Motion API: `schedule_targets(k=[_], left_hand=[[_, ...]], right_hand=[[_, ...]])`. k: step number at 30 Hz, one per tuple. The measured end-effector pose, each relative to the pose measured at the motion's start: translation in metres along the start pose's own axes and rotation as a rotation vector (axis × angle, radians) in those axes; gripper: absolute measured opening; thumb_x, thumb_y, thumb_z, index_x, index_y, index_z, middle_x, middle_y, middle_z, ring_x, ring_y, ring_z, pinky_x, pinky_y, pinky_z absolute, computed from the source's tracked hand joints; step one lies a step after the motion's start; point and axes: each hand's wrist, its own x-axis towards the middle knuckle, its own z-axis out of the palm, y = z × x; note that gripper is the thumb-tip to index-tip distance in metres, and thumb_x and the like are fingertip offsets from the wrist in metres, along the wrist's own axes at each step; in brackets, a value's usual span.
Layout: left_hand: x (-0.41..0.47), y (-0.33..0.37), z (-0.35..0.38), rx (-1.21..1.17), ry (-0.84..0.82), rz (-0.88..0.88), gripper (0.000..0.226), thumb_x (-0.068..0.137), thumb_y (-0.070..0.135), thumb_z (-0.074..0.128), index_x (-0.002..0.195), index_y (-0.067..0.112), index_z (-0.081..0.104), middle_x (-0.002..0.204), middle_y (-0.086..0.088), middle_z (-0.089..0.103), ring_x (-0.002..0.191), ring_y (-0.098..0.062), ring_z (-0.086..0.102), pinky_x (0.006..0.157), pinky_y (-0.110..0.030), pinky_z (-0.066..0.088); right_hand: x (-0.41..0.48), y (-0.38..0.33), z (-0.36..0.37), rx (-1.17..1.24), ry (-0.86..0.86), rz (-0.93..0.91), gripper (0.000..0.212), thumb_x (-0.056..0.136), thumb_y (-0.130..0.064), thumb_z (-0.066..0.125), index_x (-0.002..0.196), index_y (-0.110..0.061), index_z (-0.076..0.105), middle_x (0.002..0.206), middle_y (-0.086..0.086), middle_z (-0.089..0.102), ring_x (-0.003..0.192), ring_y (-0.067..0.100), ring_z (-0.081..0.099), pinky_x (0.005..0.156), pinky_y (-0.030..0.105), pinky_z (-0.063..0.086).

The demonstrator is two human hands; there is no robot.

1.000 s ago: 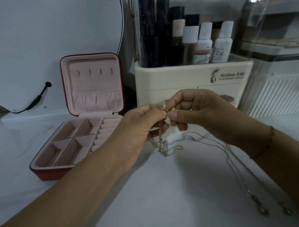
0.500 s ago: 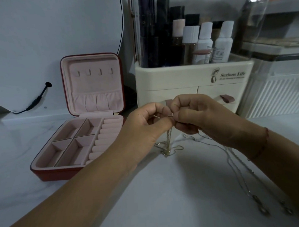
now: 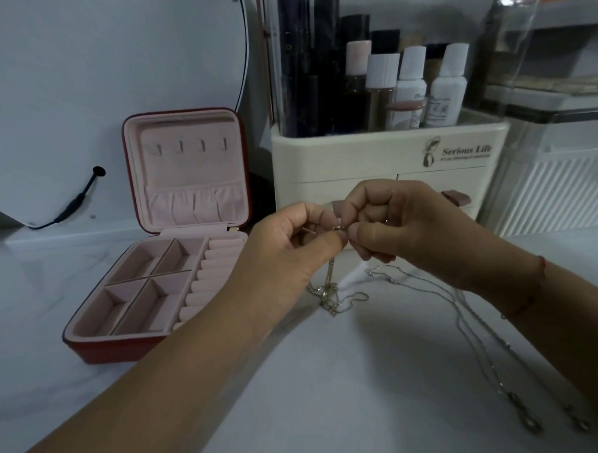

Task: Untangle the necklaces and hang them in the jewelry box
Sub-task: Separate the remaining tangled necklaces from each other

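Note:
My left hand [image 3: 291, 247] and my right hand [image 3: 404, 228] meet above the white table, both pinching the clasp end of a gold necklace [image 3: 331, 290]. Its chain hangs down from my fingers and its lower part lies in a loose heap on the table. Two silver necklaces [image 3: 481, 341] lie stretched out on the table under my right forearm, running to the lower right. The red jewelry box [image 3: 174, 218] stands open at the left, with pink lining, hooks in its upright lid and empty compartments in its base.
A cream cosmetics organizer [image 3: 373, 161] with bottles and dark tubes stands right behind my hands. A round mirror [image 3: 113, 80] with a black cable leans at the back left. A clear plastic case [image 3: 555, 167] sits at the right.
Both hands dropped slightly and stayed together at the clasp. The hanging gold chain shifted a little to the right; the silver necklaces and box did not move.

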Motion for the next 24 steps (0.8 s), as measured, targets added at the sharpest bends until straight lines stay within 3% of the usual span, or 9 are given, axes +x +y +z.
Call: schedule_targets(k=[5,10,16,21,24], left_hand=[[0.0,0.001,0.001,-0.005,-0.002,-0.006,0.01,0.07,0.026,0.067,0.078,0.021,0.067,0.078,-0.013,0.057,0.075,-0.022,0.051,0.074,-0.034,0.045],[-0.001,0.003,-0.001,-0.014,0.021,-0.001,0.006,0.085,0.011,0.064,0.084,0.015,0.068,0.073,0.002,0.063,0.071,-0.007,0.056,0.071,-0.018,0.048],[-0.001,0.001,0.002,0.018,0.001,-0.014,0.003,0.082,0.013,0.066,0.08,0.015,0.067,0.077,-0.012,0.06,0.073,-0.019,0.052,0.069,-0.026,0.044],[-0.001,0.002,0.001,-0.041,-0.051,-0.042,0.016,0.085,0.005,0.056,0.073,0.013,0.062,0.063,0.005,0.059,0.065,-0.005,0.056,0.066,-0.013,0.046],[0.0,0.002,0.001,-0.061,-0.05,-0.09,0.01,0.074,0.02,0.053,0.07,0.014,0.061,0.066,0.002,0.059,0.068,-0.008,0.057,0.072,-0.018,0.046]], right_hand=[[0.0,-0.001,0.0,-0.037,-0.017,-0.004,0.009,0.086,0.004,0.059,0.086,-0.004,0.059,0.059,0.011,0.06,0.05,0.003,0.053,0.051,0.015,0.042],[-0.001,-0.003,-0.005,-0.04,-0.028,0.004,0.008,0.082,-0.007,0.066,0.088,-0.004,0.061,0.064,0.008,0.066,0.053,0.014,0.057,0.054,0.02,0.049],[0.0,0.001,0.0,0.005,-0.029,0.008,0.01,0.083,0.004,0.062,0.081,-0.005,0.06,0.06,0.006,0.064,0.051,0.01,0.054,0.05,0.017,0.044],[0.002,0.004,0.002,0.229,0.025,0.031,0.01,0.079,0.001,0.056,0.074,-0.008,0.057,0.055,0.008,0.056,0.05,0.018,0.043,0.046,0.021,0.037],[0.006,0.002,-0.008,0.414,0.153,0.093,0.007,0.075,-0.009,0.051,0.069,-0.012,0.051,0.054,0.002,0.053,0.046,0.011,0.041,0.044,0.019,0.033]])
